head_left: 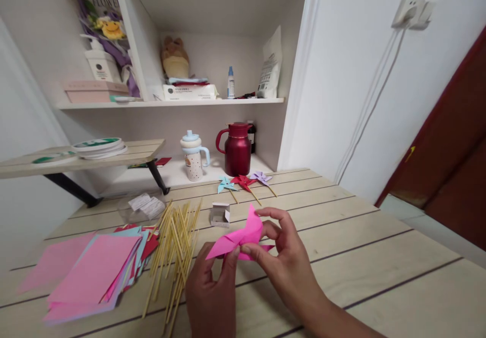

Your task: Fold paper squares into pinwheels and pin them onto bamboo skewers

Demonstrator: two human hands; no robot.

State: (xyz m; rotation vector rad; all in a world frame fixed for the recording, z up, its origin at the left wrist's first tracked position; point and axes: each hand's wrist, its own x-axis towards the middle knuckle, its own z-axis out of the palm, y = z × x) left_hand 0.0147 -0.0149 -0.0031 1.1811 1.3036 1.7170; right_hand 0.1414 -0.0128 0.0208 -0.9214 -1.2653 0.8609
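A folded pink paper pinwheel (243,236) is held above the wooden table (379,257) between both hands. My left hand (212,292) pinches its lower left flap from below. My right hand (286,257) grips its centre and right side with thumb and fingers. Just left of my hands lies a loose bundle of thin wooden sticks (174,247). Further left sits a stack of coloured paper sheets (91,272), pink on top.
Three finished pinwheels on sticks, blue (227,185), red (243,181) and purple (261,178), lie at the table's back. A small white box (220,214) stands open near them. A dark red jug (237,148) and a cup (193,156) stand behind. Shelves above hold clutter.
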